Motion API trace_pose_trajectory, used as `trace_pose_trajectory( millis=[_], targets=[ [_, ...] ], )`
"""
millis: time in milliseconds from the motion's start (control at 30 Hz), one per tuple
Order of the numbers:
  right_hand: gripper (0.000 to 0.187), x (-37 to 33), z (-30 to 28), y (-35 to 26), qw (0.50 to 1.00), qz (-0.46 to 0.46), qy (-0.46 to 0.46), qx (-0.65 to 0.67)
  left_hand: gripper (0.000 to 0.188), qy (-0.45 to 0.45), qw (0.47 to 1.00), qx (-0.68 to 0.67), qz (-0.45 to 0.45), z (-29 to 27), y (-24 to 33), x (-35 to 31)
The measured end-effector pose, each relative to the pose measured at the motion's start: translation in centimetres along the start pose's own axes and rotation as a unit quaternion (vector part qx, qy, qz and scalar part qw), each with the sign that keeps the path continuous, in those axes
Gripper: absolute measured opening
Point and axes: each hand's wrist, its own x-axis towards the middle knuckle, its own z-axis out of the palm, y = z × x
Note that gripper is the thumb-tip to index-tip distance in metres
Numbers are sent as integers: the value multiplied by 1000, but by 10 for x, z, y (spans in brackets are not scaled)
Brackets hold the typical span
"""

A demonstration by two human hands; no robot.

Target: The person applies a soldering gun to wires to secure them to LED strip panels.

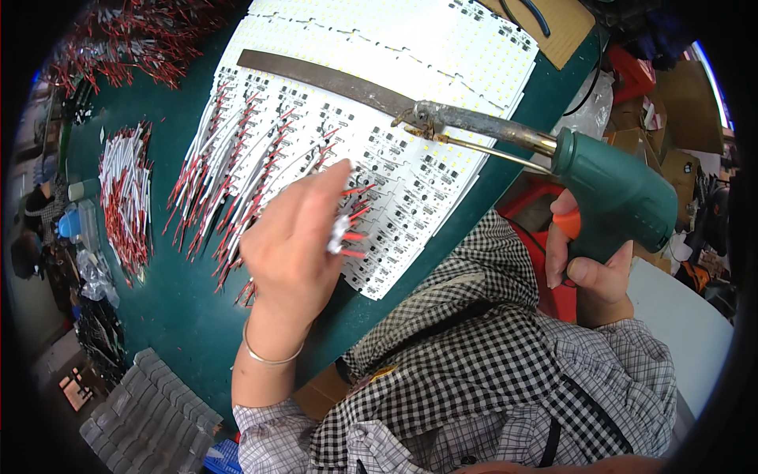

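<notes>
Many red-tipped white wires line white circuit boards — left hand, blurred, fingers closed around a wire bunch; right hand, fingers wrapped around a green soldering gun.

The soldering gun at three o'clock is smooth plastic with a dull, mottled metal barrel. At eleven o'clock, a matt strip, probably metal, lies on smooth circuit boards. The bracelet at seven o'clock is shiny metal; the checked garment, woven cloth.
</notes>
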Motion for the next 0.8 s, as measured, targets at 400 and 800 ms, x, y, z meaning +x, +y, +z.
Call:
trace_pose_trajectory(
  millis=[400, 800],
  targets=[
    [66, -2, 5, 3, 997, 67, 11, -36, 46, -14, 1000, 2, -5, 15, -2, -8],
    [64, -4, 8, 8, 997, 58, 9, -50, 46, -44, 999, -10, -15, 11, -3, -7]
  ],
)
